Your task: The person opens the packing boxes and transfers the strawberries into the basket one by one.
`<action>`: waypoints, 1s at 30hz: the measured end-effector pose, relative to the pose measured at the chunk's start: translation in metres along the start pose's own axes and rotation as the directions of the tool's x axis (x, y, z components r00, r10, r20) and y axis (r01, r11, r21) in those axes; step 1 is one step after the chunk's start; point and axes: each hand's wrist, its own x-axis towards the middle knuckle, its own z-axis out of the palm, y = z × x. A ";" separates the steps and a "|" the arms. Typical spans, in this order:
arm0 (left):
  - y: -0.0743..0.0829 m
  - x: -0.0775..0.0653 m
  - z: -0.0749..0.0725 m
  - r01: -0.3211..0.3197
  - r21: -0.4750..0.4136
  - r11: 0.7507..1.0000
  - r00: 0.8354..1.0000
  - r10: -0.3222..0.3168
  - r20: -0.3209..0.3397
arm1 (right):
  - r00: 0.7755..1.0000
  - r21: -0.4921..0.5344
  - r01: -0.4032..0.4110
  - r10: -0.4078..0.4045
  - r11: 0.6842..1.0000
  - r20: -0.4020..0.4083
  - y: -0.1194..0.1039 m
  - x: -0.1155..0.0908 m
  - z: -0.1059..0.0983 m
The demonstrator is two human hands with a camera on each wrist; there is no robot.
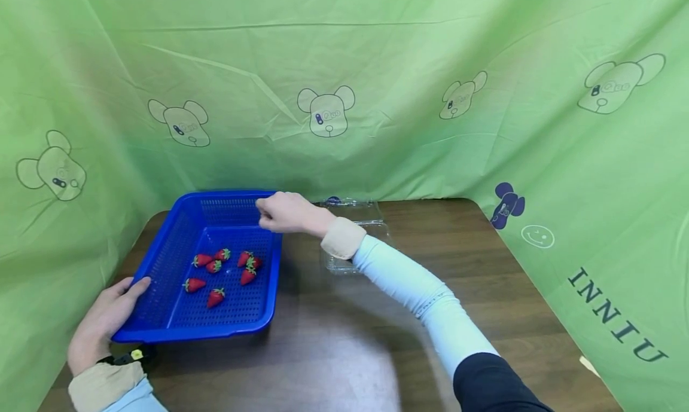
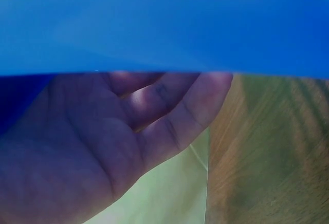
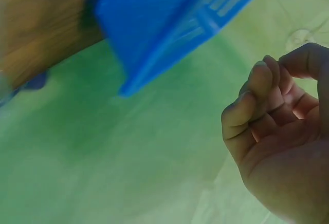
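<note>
A blue perforated plastic basket (image 1: 271, 304) stands at the left of the table, tilted up toward its near left side. Several red strawberries (image 1: 216, 298) with green leaves lie on its floor. My left hand (image 1: 107, 310) grips the basket's left rim, thumb on the top side and fingers underneath; in the left wrist view the blue wall hides the fingertips. Over the basket's far right corner is my right hand (image 1: 287, 212). Its fingers (image 3: 239, 113) are loosely bent, and nothing shows between them in the right wrist view.
A clear plastic clamshell box (image 1: 352, 211) with its lid raised stands right of the basket, partly hidden behind my right forearm. Green printed cloth (image 1: 334, 53) hangs round the back and sides of the brown wooden table (image 1: 323, 352).
</note>
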 end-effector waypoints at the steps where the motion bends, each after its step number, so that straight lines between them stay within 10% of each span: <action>1: 0.000 0.000 0.000 -0.001 -0.001 1.000 1.000 0.001 0.000 | 1.000 -0.009 -0.010 0.010 1.000 0.000 0.006 -0.005 0.002; 12: 0.002 -0.002 -0.004 -0.043 0.043 0.998 0.999 0.044 -0.012 | 0.982 -0.062 -0.166 0.171 0.984 0.085 0.073 -0.063 0.010; 23: 0.001 -0.004 0.000 -0.027 0.003 1.000 1.000 0.027 -0.004 | 0.864 -0.190 -0.334 0.381 0.923 0.329 0.101 -0.107 0.033; 30: 0.002 -0.004 0.000 -0.022 0.009 1.000 1.000 0.022 -0.011 | 0.822 -0.283 -0.362 0.448 0.888 0.352 0.101 -0.122 0.038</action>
